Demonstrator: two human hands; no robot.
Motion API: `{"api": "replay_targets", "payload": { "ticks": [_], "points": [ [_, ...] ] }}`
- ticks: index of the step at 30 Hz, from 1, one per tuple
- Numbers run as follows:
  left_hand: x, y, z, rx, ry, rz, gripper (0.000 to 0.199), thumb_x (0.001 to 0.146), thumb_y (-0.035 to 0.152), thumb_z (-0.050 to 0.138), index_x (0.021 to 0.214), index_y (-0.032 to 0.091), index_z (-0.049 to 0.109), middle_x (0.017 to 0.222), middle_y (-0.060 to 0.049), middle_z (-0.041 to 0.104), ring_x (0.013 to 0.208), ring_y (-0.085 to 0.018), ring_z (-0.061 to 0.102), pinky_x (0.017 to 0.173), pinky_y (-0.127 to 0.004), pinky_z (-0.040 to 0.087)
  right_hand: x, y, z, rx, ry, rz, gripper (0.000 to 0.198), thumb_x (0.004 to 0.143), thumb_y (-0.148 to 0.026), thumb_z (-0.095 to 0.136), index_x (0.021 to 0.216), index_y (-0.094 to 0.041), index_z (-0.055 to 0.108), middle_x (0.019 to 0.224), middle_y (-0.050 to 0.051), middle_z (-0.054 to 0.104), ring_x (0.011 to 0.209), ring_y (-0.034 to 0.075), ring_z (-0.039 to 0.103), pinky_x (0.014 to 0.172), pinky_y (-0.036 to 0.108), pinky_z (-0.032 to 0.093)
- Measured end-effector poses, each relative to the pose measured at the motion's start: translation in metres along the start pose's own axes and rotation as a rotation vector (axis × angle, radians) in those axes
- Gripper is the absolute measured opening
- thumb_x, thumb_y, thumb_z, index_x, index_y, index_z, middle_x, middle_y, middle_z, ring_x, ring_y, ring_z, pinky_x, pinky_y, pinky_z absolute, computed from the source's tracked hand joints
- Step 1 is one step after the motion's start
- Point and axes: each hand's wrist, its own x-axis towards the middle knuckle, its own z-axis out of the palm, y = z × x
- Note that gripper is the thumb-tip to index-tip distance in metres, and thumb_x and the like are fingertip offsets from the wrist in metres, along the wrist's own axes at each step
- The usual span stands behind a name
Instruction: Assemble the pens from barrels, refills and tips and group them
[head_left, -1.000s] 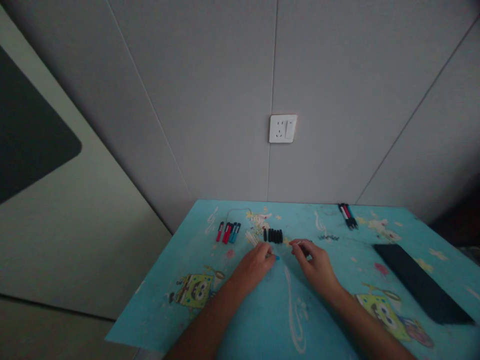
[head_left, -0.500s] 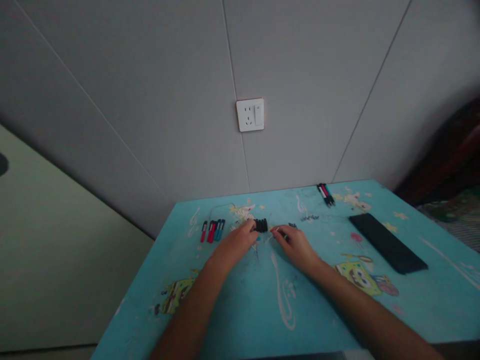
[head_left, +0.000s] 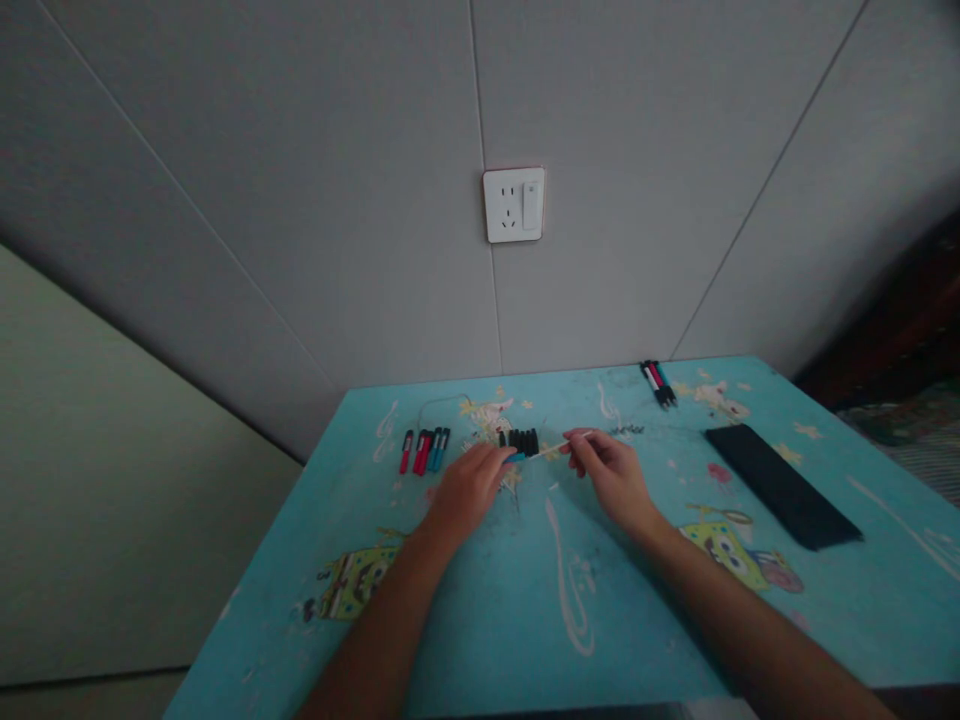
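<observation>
My left hand [head_left: 471,488] is closed on a blue pen barrel [head_left: 514,457], whose end sticks out past the fingertips to the right. Between the fingers of my right hand [head_left: 604,462] is a thin white pen refill [head_left: 553,449]. It slants down to the left, its tip at the end of the barrel; whether it is inside the barrel I cannot tell. Just behind my left fingertips lie several short black pen parts [head_left: 523,442] in a row. Small dark coiled pieces [head_left: 627,430], like springs, lie beyond my right hand.
Several red and blue pen barrels [head_left: 425,452] lie side by side at left on the blue patterned table [head_left: 510,620]. At the back right are several pens with black ends [head_left: 659,384]. A flat black case [head_left: 782,485] lies at right. The wall with a socket [head_left: 514,205] stands behind.
My right hand has moved right and slightly up with the refill, which now shows at greater length. The blue barrel in my left hand now points toward it. The view has shifted slightly.
</observation>
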Motion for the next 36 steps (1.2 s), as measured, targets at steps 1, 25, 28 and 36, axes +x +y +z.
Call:
{"api": "replay_targets", "payload": {
  "ticks": [1,25,28,36],
  "points": [
    [-0.001,0.001,0.001,-0.041,0.011,-0.01,0.026,0.096,0.024,0.046,0.121,0.021,0.054,0.103,-0.008,0.062,0.099,-0.021,0.06,0.087,-0.039,0.05,0.0,-0.001,0.0,0.036,0.002,0.003,0.031,0.092,-0.044,0.052,0.096,-0.016,0.066,0.078,0.004,0.067,0.059,0.012,0.054,0.054,0.024,0.044],
    [-0.003,0.013,0.002,-0.333,0.16,0.036,0.03,0.095,0.013,0.044,0.122,0.022,0.051,0.12,-0.008,0.062,0.118,-0.02,0.054,0.102,-0.044,0.042,-0.037,-0.023,0.004,0.157,0.079,-0.276,0.013,0.092,-0.029,0.055,0.095,-0.022,0.065,0.077,0.003,0.062,0.058,0.014,0.056,0.052,0.029,0.045],
    [-0.003,0.013,0.003,-0.308,0.138,0.04,0.029,0.095,0.014,0.046,0.122,0.022,0.053,0.119,-0.008,0.062,0.116,-0.02,0.054,0.102,-0.043,0.042,-0.041,-0.023,0.003,0.128,0.044,-0.316,0.013,0.092,-0.028,0.054,0.095,-0.023,0.066,0.077,0.004,0.062,0.058,0.015,0.057,0.053,0.03,0.046],
    [-0.001,0.015,0.002,-0.291,0.095,0.075,0.027,0.096,0.018,0.045,0.122,0.022,0.053,0.118,-0.009,0.063,0.114,-0.021,0.055,0.098,-0.045,0.042,-0.039,-0.023,0.001,-0.007,0.005,-0.372,0.015,0.092,-0.026,0.052,0.096,-0.023,0.066,0.076,0.004,0.063,0.059,0.016,0.058,0.058,0.033,0.049]
  ]
}}
